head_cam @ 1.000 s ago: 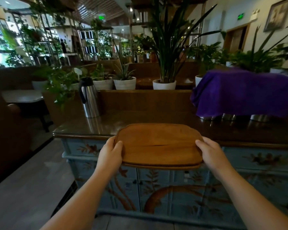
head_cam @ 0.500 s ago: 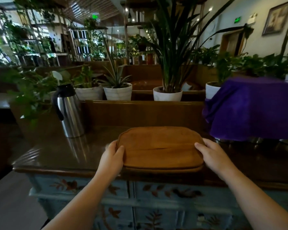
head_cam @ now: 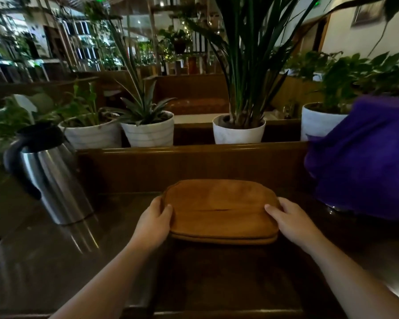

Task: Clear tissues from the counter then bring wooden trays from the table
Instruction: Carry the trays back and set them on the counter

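Dimly, plants (head_cam: 244,65) behind glossy counter (head_cam: 55,261).

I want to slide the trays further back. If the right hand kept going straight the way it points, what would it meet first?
Probably the wooden back panel behind the trays. The right hand points forward and slightly inward; the purple cloth sits off to its right, though depth is unclear.

2 trays (head_cam: 221,208), 4 pots (head_cam: 238,132), 1 flask (head_cam: 53,180)
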Demonstrator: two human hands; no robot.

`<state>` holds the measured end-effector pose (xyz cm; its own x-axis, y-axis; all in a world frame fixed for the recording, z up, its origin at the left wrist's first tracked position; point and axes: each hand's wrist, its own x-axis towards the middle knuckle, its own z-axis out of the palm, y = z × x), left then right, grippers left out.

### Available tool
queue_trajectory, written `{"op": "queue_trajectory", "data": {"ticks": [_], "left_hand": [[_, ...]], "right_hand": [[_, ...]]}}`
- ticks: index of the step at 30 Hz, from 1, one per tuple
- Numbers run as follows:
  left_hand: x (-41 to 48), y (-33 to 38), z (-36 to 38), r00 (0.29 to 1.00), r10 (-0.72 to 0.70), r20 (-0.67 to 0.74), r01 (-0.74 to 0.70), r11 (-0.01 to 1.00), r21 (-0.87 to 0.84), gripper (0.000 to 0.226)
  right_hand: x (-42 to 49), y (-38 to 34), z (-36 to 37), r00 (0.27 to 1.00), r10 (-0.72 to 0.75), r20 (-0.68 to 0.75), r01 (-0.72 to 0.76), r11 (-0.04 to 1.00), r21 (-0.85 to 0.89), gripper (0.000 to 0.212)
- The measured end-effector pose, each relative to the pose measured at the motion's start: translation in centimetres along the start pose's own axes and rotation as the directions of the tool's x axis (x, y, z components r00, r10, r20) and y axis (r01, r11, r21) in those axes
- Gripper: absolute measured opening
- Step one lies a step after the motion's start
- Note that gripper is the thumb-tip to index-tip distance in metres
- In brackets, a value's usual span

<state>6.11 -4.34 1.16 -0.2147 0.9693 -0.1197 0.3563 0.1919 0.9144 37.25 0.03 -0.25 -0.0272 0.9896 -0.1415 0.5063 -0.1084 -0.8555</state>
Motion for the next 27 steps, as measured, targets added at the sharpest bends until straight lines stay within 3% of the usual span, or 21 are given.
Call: {"op": "queue_trajectory", "data": {"ticks": [5,11,17,27], "left_hand": [[2.8,-0.7,1.0,0.996,-0.09,-0.015,0.091,0.992,0.083,0.047],[5.3,-1.4,1.8,0.996,-0.092,0.009,0.087,0.959,0.271,0.041],[6.6,-2.2,2.6,0.998,-0.061,-0.031,0.068,0.842,0.535,0.043],[8.1,-2.3,2.3,0.998,-0.045,0.04,0.009,0.761,0.648,0.038]], "right_hand": [[2.9,1.0,0.8,0.999,0.02,0.04,-0.016,0.996,-0.086,0.053],[6.3,1.2,1.4,0.995,0.077,0.062,-0.065,0.981,-0.181,0.053],[8.1,0.9,1.3,0.988,0.101,0.117,-0.063,0.953,-0.297,0.051],[8.0,0.2,1.2,0.992,0.082,0.092,-0.044,0.933,-0.357,0.04]]}}
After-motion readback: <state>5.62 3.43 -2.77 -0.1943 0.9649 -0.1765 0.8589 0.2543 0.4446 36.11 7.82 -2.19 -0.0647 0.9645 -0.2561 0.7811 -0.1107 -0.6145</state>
